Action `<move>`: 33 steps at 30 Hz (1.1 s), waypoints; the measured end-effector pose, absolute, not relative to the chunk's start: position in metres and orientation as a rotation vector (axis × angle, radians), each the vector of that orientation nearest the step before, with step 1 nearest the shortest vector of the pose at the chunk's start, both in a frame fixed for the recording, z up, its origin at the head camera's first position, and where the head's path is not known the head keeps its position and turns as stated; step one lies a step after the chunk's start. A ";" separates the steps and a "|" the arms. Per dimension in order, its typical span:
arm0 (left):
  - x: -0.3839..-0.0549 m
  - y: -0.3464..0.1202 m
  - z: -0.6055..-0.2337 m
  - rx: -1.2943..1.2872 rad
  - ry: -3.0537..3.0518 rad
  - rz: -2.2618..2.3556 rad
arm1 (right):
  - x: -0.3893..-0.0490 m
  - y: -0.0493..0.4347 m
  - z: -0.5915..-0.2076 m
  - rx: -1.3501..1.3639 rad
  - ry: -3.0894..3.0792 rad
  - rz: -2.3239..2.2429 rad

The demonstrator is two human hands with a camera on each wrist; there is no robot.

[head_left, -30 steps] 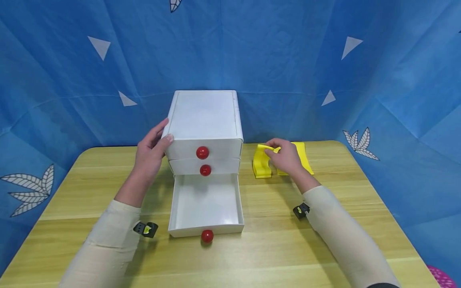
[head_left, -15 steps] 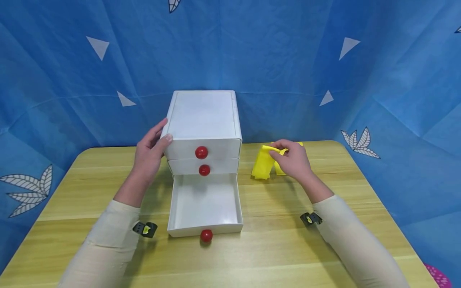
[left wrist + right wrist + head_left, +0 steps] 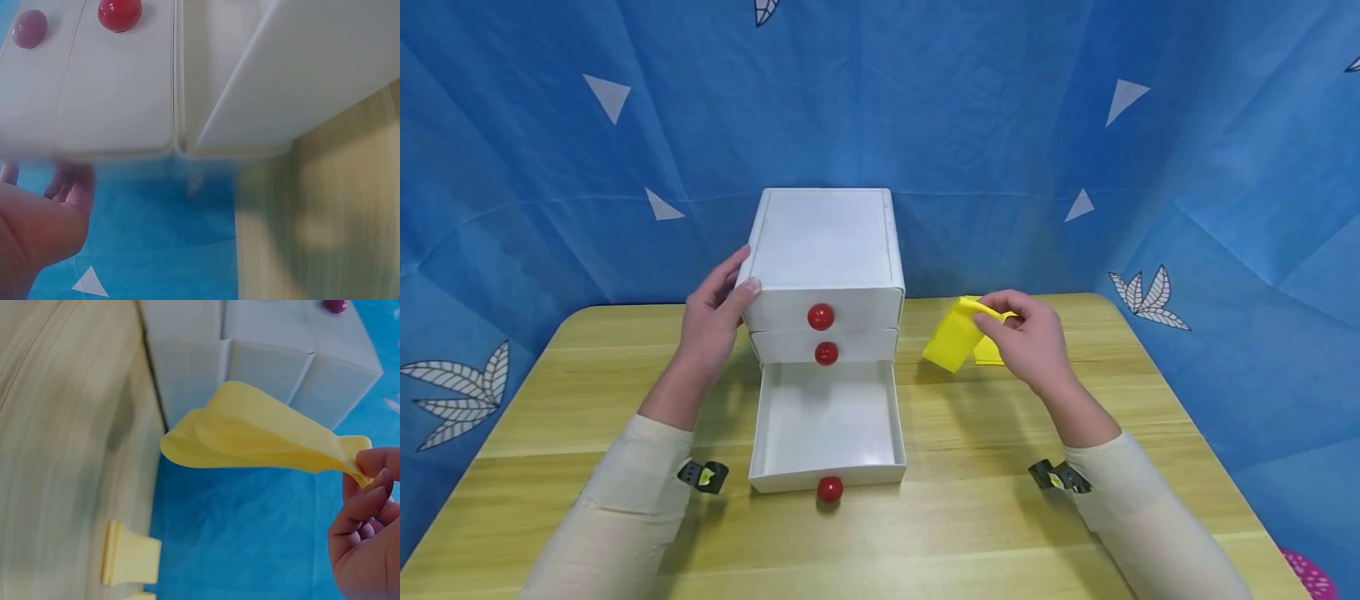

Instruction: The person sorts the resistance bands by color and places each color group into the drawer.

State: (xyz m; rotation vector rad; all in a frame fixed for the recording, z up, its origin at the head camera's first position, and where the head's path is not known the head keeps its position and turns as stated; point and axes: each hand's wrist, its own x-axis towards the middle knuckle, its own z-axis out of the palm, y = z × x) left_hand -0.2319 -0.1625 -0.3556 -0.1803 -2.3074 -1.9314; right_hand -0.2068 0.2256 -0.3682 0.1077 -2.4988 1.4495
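A white drawer cabinet point(image 3: 827, 242) with red knobs stands on the table, its bottom drawer point(image 3: 831, 425) pulled out and bare inside. My left hand point(image 3: 709, 317) rests against the cabinet's left side, thumb at the front corner; the left wrist view shows its fingers point(image 3: 78, 187) beside the cabinet wall, partly hidden. My right hand point(image 3: 1026, 342) pinches a folded yellow cloth point(image 3: 957, 335) by one end between thumb and fingers. In the right wrist view this cloth point(image 3: 250, 431) hangs off the table, its folds spread. Another folded yellow cloth point(image 3: 988, 353) lies behind, partly hidden by the right hand.
The wooden table point(image 3: 985, 533) has rounded far corners. Right behind it hangs a blue curtain point(image 3: 1000, 125) with white shapes. A pink dotted thing point(image 3: 1309, 575) shows at the lower right, beyond the table's edge.
My right hand has drawn back to the right and lifted the yellow cloth, which now tilts away from the table. The left hand and the cabinet have stayed in place.
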 end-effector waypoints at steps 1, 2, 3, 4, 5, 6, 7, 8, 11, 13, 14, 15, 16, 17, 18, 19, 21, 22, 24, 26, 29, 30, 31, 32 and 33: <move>-0.232 -0.162 -0.356 -0.181 -2.309 -1.930 | -0.204 0.225 -0.366 0.109 -2.486 1.470; -0.232 -0.162 -0.356 -0.180 -2.309 -1.929 | -0.202 0.224 -0.364 0.113 -2.474 1.493; -0.232 -0.162 -0.356 -0.181 -2.307 -1.930 | -0.199 0.223 -0.361 0.119 -2.461 1.518; -0.232 -0.162 -0.356 -0.178 -2.306 -1.931 | -0.197 0.222 -0.359 0.128 -2.449 1.542; -0.232 -0.162 -0.356 -0.178 -2.306 -1.931 | -0.194 0.220 -0.357 0.142 -2.436 1.563; -0.233 -0.162 -0.357 -0.178 -2.306 -1.931 | -0.192 0.218 -0.355 0.159 -2.421 1.584; -0.233 -0.162 -0.356 -0.177 -2.303 -1.936 | -0.190 0.216 -0.353 0.177 -2.404 1.604; -0.233 -0.162 -0.356 -0.177 -2.301 -1.940 | -0.187 0.214 -0.351 0.200 -2.385 1.622; -0.234 -0.162 -0.356 -0.176 -2.305 -1.941 | -0.179 0.206 -0.345 0.276 -2.325 1.672; -0.234 -0.162 -0.356 -0.174 -2.304 -1.942 | -0.174 0.201 -0.341 0.324 -2.293 1.700; -0.234 -0.162 -0.356 -0.174 -2.305 -1.939 | -0.172 0.198 -0.339 0.347 -2.283 1.708; -0.234 -0.162 -0.357 -0.172 -2.306 -1.935 | -0.170 0.195 -0.338 0.367 -2.272 1.718; -0.234 -0.162 -0.357 -0.170 -2.307 -1.932 | -0.167 0.192 -0.337 0.384 -2.262 1.726; -0.234 -0.163 -0.357 -0.172 -2.304 -1.931 | -0.165 0.190 -0.336 0.400 -2.255 1.730; -0.233 -0.163 -0.357 -0.171 -2.305 -1.929 | -0.164 0.187 -0.336 0.418 -2.248 1.733; -0.233 -0.163 -0.357 -0.172 -2.305 -1.926 | -0.162 0.184 -0.336 0.432 -2.244 1.736; -0.233 -0.163 -0.357 -0.172 -2.306 -1.921 | -0.159 0.178 -0.336 0.473 -2.232 1.749; -0.233 -0.163 -0.356 -0.171 -2.307 -1.920 | -0.159 0.174 -0.337 0.493 -2.230 1.756; -0.233 -0.163 -0.356 -0.167 -2.311 -1.915 | -0.158 0.167 -0.340 0.541 -2.226 1.771; -0.233 -0.163 -0.357 -0.167 -2.311 -1.917 | -0.158 0.158 -0.344 0.580 -2.225 1.784; -0.234 -0.163 -0.357 -0.168 -2.318 -1.916 | -0.158 0.144 -0.352 0.618 -2.241 1.793; -0.234 -0.163 -0.357 -0.168 -2.319 -1.914 | -0.158 0.139 -0.354 0.624 -2.253 1.797; -0.233 -0.163 -0.358 -0.168 -2.319 -1.914 | -0.158 0.134 -0.356 0.630 -2.265 1.801; -0.233 -0.163 -0.358 -0.169 -2.319 -1.913 | -0.158 0.129 -0.358 0.639 -2.276 1.802; -0.233 -0.163 -0.358 -0.169 -2.319 -1.911 | -0.157 0.124 -0.361 0.643 -2.292 1.808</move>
